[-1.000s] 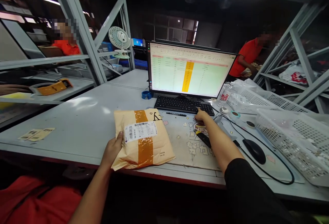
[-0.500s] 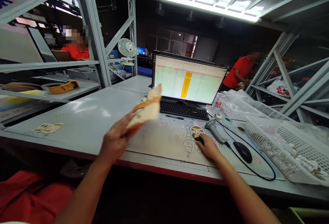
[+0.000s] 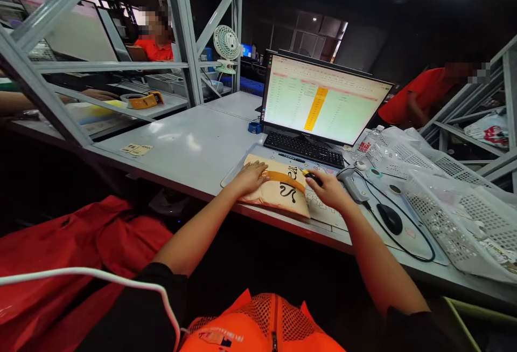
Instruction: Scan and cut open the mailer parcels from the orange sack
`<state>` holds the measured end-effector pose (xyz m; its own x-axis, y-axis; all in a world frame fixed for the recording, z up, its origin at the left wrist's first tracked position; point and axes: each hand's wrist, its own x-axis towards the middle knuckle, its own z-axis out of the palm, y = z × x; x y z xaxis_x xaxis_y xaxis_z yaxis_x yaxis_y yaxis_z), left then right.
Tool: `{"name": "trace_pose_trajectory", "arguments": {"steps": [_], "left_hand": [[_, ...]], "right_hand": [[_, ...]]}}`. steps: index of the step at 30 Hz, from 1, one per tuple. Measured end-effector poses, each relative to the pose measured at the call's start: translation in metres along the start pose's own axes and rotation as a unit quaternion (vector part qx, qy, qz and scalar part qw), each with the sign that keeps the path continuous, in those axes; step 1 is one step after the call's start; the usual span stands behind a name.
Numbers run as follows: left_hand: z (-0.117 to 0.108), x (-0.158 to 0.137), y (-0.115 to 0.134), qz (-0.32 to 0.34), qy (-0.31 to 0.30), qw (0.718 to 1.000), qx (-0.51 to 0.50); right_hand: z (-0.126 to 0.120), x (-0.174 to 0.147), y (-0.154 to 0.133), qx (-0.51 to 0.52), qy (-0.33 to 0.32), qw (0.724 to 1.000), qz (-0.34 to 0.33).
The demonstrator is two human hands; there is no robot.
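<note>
A flat beige packet (image 3: 269, 197) lies on the printed desk mat, crossed by a strip of orange-brown tape (image 3: 278, 176) and marked with black handwriting. Across its left part rests my left hand (image 3: 249, 177), fingers stretched out and pressing flat. My right hand (image 3: 332, 189) is closed around a black and yellow utility knife (image 3: 313, 176), held just beyond the packet's right edge. Whether its tip touches the packet, I cannot tell.
Behind the mat stand a keyboard (image 3: 302, 148) and a monitor (image 3: 319, 98). To the right are a barcode scanner (image 3: 352, 185), a black mouse (image 3: 389, 219) and white baskets (image 3: 448, 222). Paper labels (image 3: 137, 150) lie left, near the desk edge. A co-worker (image 3: 420, 96) bends over at right.
My left hand has brought the packet down from the air onto the mat and now lies flat on it. The knife stays in my right hand. The view has tilted downward.
</note>
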<state>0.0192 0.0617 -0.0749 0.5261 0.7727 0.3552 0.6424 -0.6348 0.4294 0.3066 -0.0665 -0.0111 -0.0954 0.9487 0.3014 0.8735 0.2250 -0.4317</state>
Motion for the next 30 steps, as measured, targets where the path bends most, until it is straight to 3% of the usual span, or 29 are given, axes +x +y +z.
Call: {"name": "trace_pose_trajectory", "arguments": {"steps": [3,7,13,15,18,19,21,24,26,30], "left_hand": [[0.014,0.002,-0.005,-0.013,0.027,1.000,0.001],[0.018,-0.006,0.007,0.008,0.088,0.996,0.006],[0.014,-0.018,0.022,0.064,0.127,0.990,0.016],[0.008,-0.025,0.019,0.065,0.132,0.989,0.022],[-0.008,-0.034,0.009,0.022,0.163,0.986,0.035],[-0.014,-0.035,0.008,0.007,0.174,0.984,0.037],[-0.024,-0.033,0.008,-0.005,0.163,0.986,0.041],[-0.031,-0.023,0.016,0.001,0.061,0.997,0.049],[-0.032,-0.014,0.022,-0.008,0.002,0.999,0.050],[-0.029,0.001,0.028,-0.025,-0.025,0.999,0.035]], "right_hand": [[0.022,0.015,-0.028,-0.011,-0.060,0.998,-0.027],[0.041,0.026,-0.050,-0.077,-0.094,0.992,-0.041],[0.037,0.020,-0.066,-0.175,-0.112,0.977,-0.042],[0.022,0.016,-0.047,-0.194,-0.117,0.974,0.005],[-0.009,0.008,0.010,-0.241,-0.094,0.946,0.194],[-0.017,0.003,0.031,-0.251,-0.072,0.940,0.221],[-0.025,-0.007,0.066,-0.252,-0.048,0.937,0.236],[-0.011,-0.021,0.092,-0.243,-0.051,0.939,0.238],[0.003,-0.025,0.096,-0.249,-0.066,0.934,0.247],[0.017,-0.019,0.087,-0.246,-0.072,0.933,0.254]]}}
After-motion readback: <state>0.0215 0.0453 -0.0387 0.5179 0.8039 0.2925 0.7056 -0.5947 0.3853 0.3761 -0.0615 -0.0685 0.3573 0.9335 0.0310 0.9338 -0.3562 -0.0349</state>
